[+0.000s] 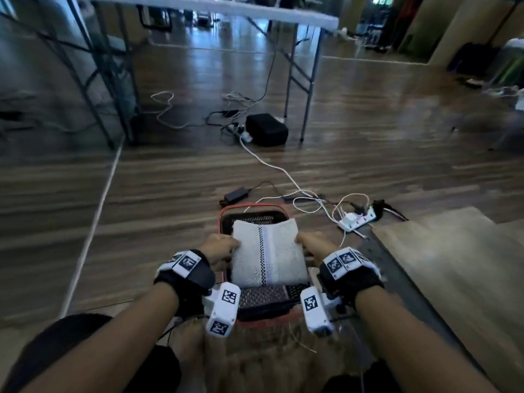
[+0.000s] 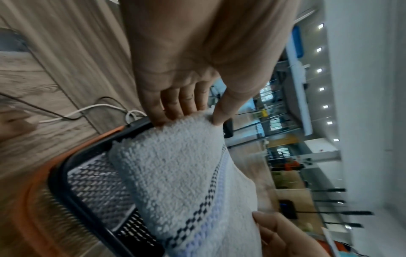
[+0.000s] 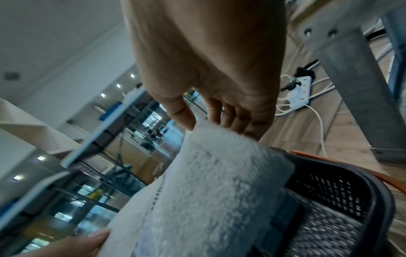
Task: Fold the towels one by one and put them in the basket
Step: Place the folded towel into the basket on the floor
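Towel (image 1: 269,252): white terry, folded into a thick rectangle, dark checkered stripe and pale blue band down the middle, held level over black mesh basket (image 1: 262,300) with orange rim. Left hand (image 1: 219,248) pinches its left edge, thumb on top, fingers under; right hand (image 1: 313,246) pinches the right edge the same way. Basket sits on wood-plank floor (image 1: 158,199); white cables and power strip (image 1: 357,221) just right of it, folding table (image 1: 215,8) well behind

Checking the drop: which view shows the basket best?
Head view: the basket shows whole from above, under the towel. Left wrist view gives only one mesh corner; right wrist view a blurred side wall.
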Demonstrator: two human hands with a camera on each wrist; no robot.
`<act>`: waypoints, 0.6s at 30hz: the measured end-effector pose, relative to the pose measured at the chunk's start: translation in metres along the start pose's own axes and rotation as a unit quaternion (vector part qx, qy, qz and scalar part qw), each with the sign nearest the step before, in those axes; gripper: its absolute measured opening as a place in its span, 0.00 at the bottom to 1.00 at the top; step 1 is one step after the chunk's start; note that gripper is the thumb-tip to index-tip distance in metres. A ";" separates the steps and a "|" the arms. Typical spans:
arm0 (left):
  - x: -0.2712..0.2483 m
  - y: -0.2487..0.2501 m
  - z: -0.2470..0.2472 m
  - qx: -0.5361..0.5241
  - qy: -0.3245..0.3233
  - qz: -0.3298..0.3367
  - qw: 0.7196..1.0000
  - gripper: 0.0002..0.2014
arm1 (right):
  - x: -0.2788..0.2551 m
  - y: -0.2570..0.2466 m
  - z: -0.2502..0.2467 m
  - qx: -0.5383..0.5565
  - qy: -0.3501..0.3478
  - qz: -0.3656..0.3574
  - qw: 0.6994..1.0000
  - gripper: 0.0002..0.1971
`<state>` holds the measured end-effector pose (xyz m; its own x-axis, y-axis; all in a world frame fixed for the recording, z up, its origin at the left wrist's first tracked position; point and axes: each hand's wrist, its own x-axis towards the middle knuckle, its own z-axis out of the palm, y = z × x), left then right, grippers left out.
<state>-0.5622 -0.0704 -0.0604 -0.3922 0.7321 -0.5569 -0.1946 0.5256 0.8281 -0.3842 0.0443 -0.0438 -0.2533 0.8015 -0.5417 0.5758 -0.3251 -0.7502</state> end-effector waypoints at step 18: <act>0.299 -0.087 0.029 0.101 0.151 -0.066 0.981 0.20 | 0.312 0.060 0.108 -0.087 0.018 -0.001 0.996 0.09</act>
<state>-0.6369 0.1158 -0.3007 -0.6300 0.5057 -0.5894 -0.0913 0.7054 0.7029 -0.5121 0.2204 -0.2985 -0.2284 0.8205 -0.5241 0.7024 -0.2339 -0.6722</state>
